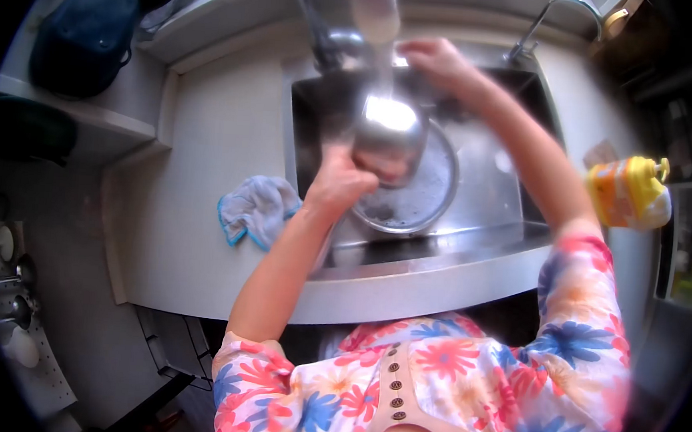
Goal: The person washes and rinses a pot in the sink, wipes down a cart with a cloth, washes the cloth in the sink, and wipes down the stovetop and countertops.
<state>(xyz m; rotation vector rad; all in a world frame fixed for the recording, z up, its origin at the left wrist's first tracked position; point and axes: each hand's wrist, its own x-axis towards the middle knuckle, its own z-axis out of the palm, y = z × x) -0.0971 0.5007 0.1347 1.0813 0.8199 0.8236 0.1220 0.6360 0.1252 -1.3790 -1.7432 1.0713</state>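
Over the sink [481, 241], my left hand [344, 180] grips a shiny metal bowl [391, 127], with its thumb against the near side. The bowl is under the faucet [374, 13], which is blurred, and water seems to run down to it. Beneath the bowl a round metal lid or pan [436, 182] lies in the basin, partly hidden by it. My right hand [437, 60] is raised at the back of the sink, right of the faucet; its fingers are bent and smeared, and I cannot tell whether they hold anything.
A grey cloth with blue edging [258, 207] lies on the counter left of the sink. On the right stands a yellow pump bottle [630, 192]. A second thin tap [526, 48] rises at the back right. A dark blue container [86, 37] sits at the upper left.
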